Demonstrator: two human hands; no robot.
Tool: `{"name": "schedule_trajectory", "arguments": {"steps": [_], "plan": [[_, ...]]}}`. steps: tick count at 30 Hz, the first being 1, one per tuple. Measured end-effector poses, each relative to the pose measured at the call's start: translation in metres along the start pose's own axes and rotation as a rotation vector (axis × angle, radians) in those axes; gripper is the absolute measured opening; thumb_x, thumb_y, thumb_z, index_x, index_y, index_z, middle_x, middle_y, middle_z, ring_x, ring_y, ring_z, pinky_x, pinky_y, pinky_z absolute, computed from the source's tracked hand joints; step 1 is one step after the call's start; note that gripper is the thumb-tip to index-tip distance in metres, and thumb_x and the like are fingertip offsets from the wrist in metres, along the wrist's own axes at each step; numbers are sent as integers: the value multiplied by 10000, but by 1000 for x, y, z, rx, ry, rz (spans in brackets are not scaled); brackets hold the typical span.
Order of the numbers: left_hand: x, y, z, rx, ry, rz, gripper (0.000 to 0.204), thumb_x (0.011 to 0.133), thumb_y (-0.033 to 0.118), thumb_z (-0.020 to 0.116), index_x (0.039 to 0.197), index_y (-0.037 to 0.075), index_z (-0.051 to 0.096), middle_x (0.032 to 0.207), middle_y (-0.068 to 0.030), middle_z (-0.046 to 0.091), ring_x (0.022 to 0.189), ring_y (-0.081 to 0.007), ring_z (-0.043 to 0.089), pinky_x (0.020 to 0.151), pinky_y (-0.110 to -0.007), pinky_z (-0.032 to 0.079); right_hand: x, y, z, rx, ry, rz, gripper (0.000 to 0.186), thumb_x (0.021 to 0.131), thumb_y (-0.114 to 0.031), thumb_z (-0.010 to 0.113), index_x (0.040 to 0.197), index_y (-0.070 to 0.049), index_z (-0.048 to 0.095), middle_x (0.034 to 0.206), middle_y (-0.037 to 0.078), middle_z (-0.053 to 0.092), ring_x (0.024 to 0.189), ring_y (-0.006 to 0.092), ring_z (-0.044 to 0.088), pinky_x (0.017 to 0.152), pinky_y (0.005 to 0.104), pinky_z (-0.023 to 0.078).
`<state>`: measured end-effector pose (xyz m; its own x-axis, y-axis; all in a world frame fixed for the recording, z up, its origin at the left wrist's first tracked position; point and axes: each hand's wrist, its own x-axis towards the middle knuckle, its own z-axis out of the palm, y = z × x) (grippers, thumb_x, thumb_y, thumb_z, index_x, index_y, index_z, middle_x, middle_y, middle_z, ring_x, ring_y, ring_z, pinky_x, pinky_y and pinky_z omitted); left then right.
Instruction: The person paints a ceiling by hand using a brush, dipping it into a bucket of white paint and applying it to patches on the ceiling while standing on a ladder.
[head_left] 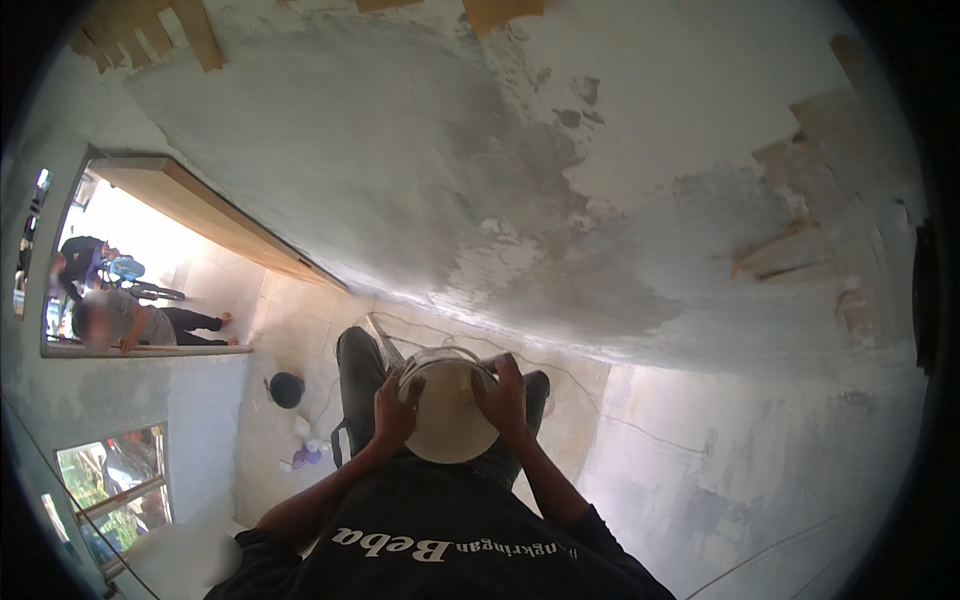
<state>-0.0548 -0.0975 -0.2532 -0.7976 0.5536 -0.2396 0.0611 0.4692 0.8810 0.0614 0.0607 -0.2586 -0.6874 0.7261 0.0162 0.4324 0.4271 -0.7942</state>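
Note:
A round, pale bucket (452,455) is in front of my body, above my dark-trousered legs. My left hand (398,408) grips its left side near the rim, thumb lying over the top. On the opposite side my right hand (503,398) is closed at the rim, with its fingers bent around the edge. The round face between my hands looks plain beige. Whether that is a lid or what fills the bucket, I cannot tell. Behind the bucket's far left side a pale slanted bar (386,342) shows beside my knee.
A patchy grey plastered wall (400,170) rises ahead. On the floor at left are a black bucket (286,390) and a purple-and-white bag (307,453). A thin cable (640,430) trails across. Two people (150,318) and a bicycle (155,291) are at the open doorway.

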Motion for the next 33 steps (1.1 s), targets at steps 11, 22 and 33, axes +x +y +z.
{"name": "schedule_trajectory", "arguments": {"steps": [11, 22, 33], "plan": [[-10, 5, -6, -123, -59, 121, 338, 940, 130, 532, 1252, 1, 550, 1202, -199, 610, 1172, -310, 562, 958, -369, 441, -47, -14, -18, -283, -15, -370, 249, 791, -201, 667, 973, -44, 602, 1041, 118, 574, 991, 323, 551, 860, 445, 454], [-9, 24, -8, -190, 23, 250, 300, 892, 73, 574, 1180, -5, 604, 1275, -183, 574, 1251, -302, 500, 1011, -359, 411, -64, 4, 15, -712, -247, -537, 287, 757, -136, 574, 1013, -12, 615, 1125, 213, 577, 1117, 372, 530, 965, 498, 408], [25, 59, -16, -53, 120, 374, 292, 883, 69, 573, 1160, -11, 614, 1275, -161, 578, 1306, -317, 435, 1095, -465, 287, 2, -20, 43, -926, -331, -446, 99, 716, -152, 605, 750, -77, 660, 787, 102, 630, 861, 287, 603, 751, 419, 478]]}}
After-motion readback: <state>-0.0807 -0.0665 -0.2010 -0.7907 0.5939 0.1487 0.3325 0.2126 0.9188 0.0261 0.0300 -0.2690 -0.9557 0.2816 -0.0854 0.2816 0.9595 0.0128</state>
